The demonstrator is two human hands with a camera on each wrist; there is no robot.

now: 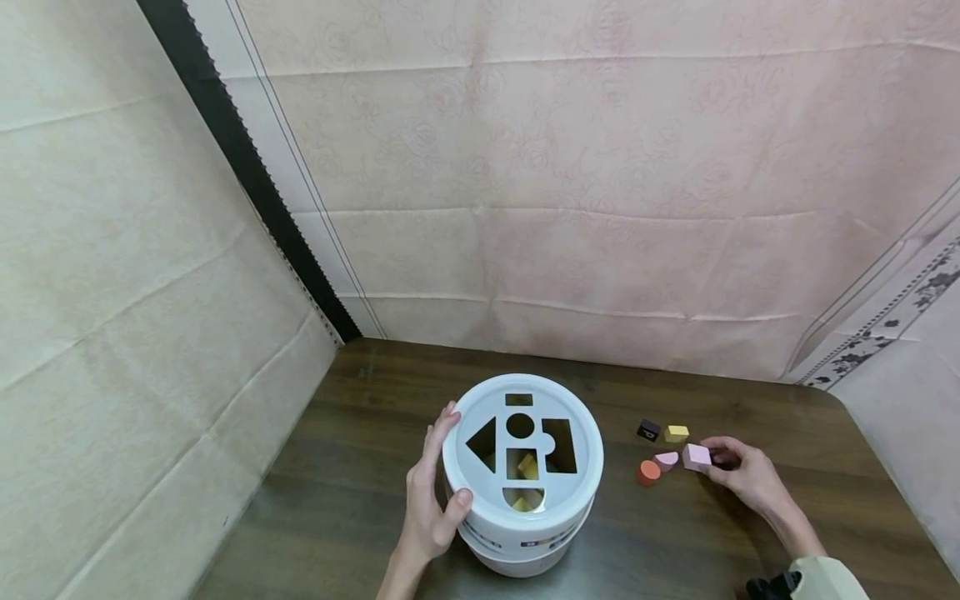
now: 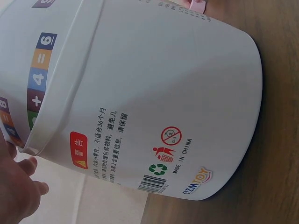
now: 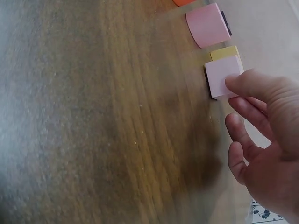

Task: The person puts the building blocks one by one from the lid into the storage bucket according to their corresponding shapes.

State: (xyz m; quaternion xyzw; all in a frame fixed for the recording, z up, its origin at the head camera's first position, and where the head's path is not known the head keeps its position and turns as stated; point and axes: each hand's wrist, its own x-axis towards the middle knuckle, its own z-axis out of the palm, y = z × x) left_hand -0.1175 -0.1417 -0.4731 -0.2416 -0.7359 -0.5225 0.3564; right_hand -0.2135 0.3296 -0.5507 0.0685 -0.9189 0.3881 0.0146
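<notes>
A white bucket (image 1: 517, 546) stands on the table with a white lid (image 1: 480, 400) on it; several shaped holes are cut through the lid. My left hand (image 1: 432, 500) rests against the lid's left rim, thumb toward the front and fingers farther back. Blocks show inside the bucket through the holes. To the right, my right hand (image 1: 744, 475) pinches a pale lilac block (image 3: 222, 77) between thumb and fingers, low over the table. Beside it are a pink rounded block (image 1: 666, 460), an orange round block (image 1: 648, 472), a yellow block (image 1: 677, 433) and a black block (image 1: 648, 430).
The brown wooden table (image 1: 322, 500) meets a cloth-covered wall (image 1: 600, 208) at the back. More pale cloth (image 1: 150, 292) hangs along the left side, and a flower-patterned strip (image 1: 862, 350) runs down at the right. The bucket's side carries printed text and a barcode (image 2: 152, 183).
</notes>
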